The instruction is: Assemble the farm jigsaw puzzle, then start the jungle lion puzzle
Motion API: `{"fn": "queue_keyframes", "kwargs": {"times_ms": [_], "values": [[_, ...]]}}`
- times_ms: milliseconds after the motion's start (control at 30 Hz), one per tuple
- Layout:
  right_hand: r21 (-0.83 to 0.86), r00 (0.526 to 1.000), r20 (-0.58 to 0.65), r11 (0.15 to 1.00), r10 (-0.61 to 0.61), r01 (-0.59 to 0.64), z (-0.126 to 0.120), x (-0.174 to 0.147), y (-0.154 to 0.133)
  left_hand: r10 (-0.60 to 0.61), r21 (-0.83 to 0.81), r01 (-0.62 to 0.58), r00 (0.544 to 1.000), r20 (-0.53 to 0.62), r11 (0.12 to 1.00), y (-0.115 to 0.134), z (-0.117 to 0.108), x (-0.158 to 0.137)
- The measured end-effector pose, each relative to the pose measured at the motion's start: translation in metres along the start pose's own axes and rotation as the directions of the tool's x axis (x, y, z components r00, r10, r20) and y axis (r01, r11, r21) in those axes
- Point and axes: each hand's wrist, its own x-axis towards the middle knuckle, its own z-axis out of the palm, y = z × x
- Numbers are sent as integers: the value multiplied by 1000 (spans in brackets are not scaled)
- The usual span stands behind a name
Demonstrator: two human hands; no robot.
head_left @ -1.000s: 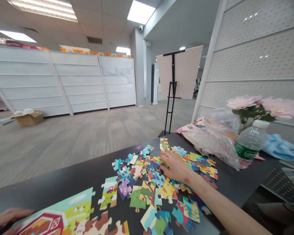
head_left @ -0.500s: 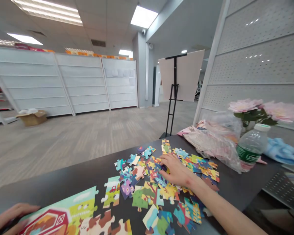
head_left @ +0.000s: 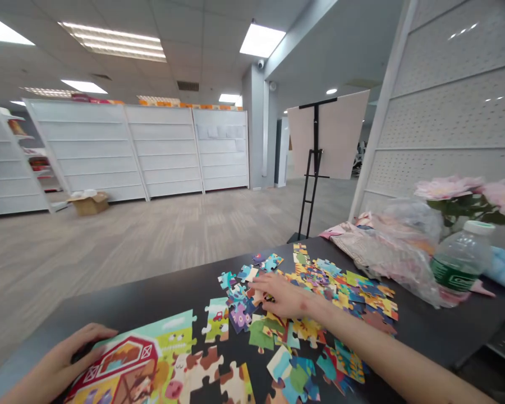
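Observation:
My right hand (head_left: 280, 294) lies over the heap of loose jigsaw pieces (head_left: 345, 292), palm down. Its fingers are stretched out and the tips touch pieces on the heap's left side; no piece is visibly lifted. At the lower left, my left hand (head_left: 78, 353) rests open by the upper left edge of a partly joined jigsaw puzzle (head_left: 177, 342) with a red barn and a brown-and-white cow. A separate section with a red tractor (head_left: 217, 320) lies just right of the joined part. Some pieces under my right hand are hidden.
On the dark table (head_left: 143, 300), a plastic bottle (head_left: 460, 264), crumpled clear bags (head_left: 404, 252) and pink flowers (head_left: 450, 188) stand at the right. Beyond are an easel (head_left: 313, 168), white shelving (head_left: 160, 151) and a cardboard box (head_left: 88, 203) on the floor.
My right hand has moved left across the heap, from its middle toward its left side. The camera view has turned left, so more of my left hand shows.

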Motion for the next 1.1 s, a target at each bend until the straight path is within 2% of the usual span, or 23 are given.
{"fn": "queue_keyframes", "kwargs": {"times_ms": [100,267,400,533,700,800,900,1000,1100], "values": [[10,996,-54,997,74,-74,3,-3,6,33,-150,-17,993,110,989,6,-3,-2],[-118,935,-202,941,291,-318,-17,-30,27,22,-149,-7,995,99,989,30,-12,-6],[-163,893,-206,886,400,-434,-34,-44,47,70,-138,-60,995,71,989,27,-11,-5],[-188,899,-208,886,386,-424,-32,-42,45,126,-128,-121,992,30,984,16,-6,-4],[-89,974,-59,970,220,-225,-8,-17,21,151,-94,-150,989,5,984,22,-8,-5],[-40,973,-16,972,230,-230,1,-4,14,213,-87,-216,976,-45,973,41,-15,-7],[-27,975,-21,974,223,-223,2,3,16,279,-84,-288,954,-110,954,73,-22,-4],[36,984,-68,986,164,-162,-2,7,19,317,-87,-320,947,-47,943,115,-19,6],[151,981,-142,983,130,-108,-4,15,11,393,-73,-389,918,55,918,163,-2,17]]}}
